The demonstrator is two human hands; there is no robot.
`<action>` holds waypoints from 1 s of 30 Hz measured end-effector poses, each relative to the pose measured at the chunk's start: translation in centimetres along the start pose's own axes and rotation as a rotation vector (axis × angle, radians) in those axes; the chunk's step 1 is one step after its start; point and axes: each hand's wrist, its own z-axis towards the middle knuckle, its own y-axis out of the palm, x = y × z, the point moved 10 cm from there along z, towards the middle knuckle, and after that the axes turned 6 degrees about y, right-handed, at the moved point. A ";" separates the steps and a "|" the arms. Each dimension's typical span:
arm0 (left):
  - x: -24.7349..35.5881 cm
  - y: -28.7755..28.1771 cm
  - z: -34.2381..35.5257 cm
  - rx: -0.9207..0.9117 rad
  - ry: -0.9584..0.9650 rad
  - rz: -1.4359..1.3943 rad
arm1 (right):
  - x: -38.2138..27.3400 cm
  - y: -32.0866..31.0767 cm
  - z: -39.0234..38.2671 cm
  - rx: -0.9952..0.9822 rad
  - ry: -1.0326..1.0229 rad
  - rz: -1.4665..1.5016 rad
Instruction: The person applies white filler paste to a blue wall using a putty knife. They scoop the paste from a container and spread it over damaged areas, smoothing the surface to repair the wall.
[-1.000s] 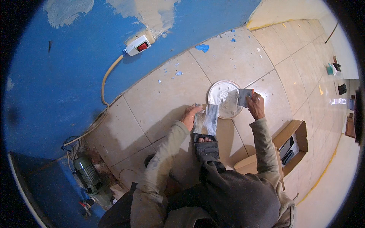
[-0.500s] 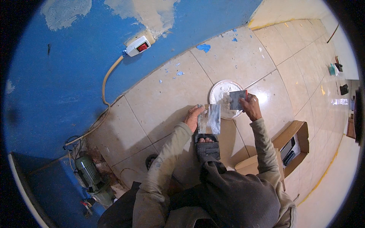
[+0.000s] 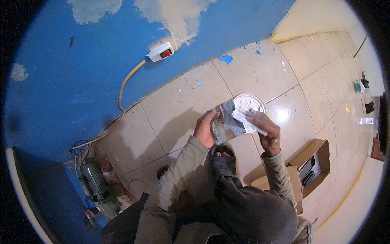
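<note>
Your left hand (image 3: 204, 131) grips a flat metal scraper (image 3: 224, 122) by its near edge, fingers clenched around it, blade held out over the tiled floor (image 3: 174, 110). Your right hand (image 3: 266, 131) grasps a second, smaller scraper (image 3: 245, 120) loaded with white paste, and its blade touches the face of the one in your left hand. Both tools sit between your two sets of fingers, just above your sandalled foot (image 3: 222, 160).

Judging by the contact, you are at the step of wiping or transferring paste from one blade onto the other. The next move likely calls for a steady drag of the small blade across the larger one, keeping the left wrist still so nothing drops.

Just beyond your right fingertips lies one round white dish (image 3: 248, 103) of paste on the floor, partly hidden by the blades. Out past your right wrist sits one open cardboard box (image 3: 310, 162) with dark things inside, too small to tell. Far beyond your left fingers, the blue wall (image 3: 81, 69) carries one white switch box (image 3: 161, 52) with a red rocker, and one tan cable (image 3: 124, 87) runs down from it. Well behind your left elbow stands one green motor (image 3: 95, 185) with loose wires.

Counted: two scrapers, one dish, one box, one switch, one motor.
</note>
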 end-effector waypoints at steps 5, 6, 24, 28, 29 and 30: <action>6.0 3.9 -3.0 0.025 0.313 0.128 | -1.7 0.8 -0.4 0.107 -0.194 -0.416; 6.5 3.8 -3.4 0.035 0.354 0.152 | -1.1 0.8 -0.4 0.115 -0.179 -0.426; 12.3 7.9 -9.3 0.146 0.970 1.011 | 3.2 3.5 -3.0 0.199 0.813 0.892; 9.9 11.7 -10.3 -0.206 1.195 1.312 | 1.6 5.3 -1.3 0.227 0.790 1.069; 9.8 12.2 -10.6 -0.279 1.258 1.373 | 2.2 5.3 -0.9 0.170 0.739 1.049; 9.5 12.6 -10.9 -0.354 1.321 1.433 | 2.1 5.2 -0.7 0.169 0.740 1.080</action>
